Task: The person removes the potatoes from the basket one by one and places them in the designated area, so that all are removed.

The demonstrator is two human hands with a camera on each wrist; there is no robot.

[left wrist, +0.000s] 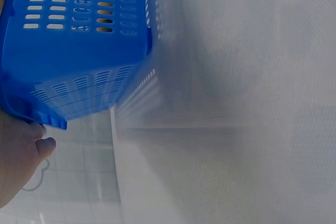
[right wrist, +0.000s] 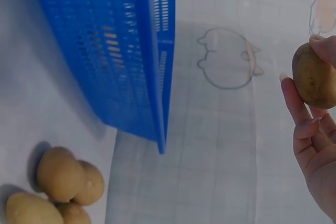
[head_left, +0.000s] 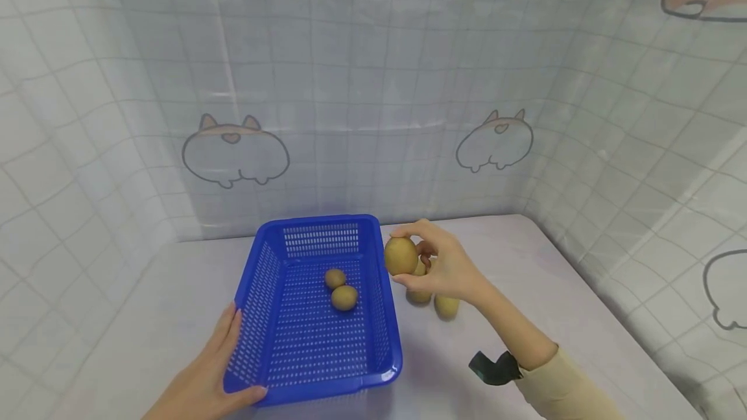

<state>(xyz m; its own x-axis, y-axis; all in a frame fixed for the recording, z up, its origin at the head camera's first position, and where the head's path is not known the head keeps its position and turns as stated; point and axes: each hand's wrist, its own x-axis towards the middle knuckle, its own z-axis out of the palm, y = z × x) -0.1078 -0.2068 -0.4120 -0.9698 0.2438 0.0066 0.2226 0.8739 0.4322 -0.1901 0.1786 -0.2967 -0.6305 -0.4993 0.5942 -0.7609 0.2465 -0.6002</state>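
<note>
The small brown-green oval kiwi (head_left: 400, 256) hangs just beside the right rim of the blue perforated plastic basket (head_left: 265, 263), pinched by the curled fingertips of the right hand (head_left: 443, 268). The left hand (head_left: 204, 378) grips the basket's near-left corner, thumb over the rim. A low, gentle set-down beside the two kiwis inside (head_left: 340, 289) would likely prevent rolling; the loose kiwis (head_left: 434, 300) lie just right of the basket on the pale table (head_left: 554, 290).
</note>
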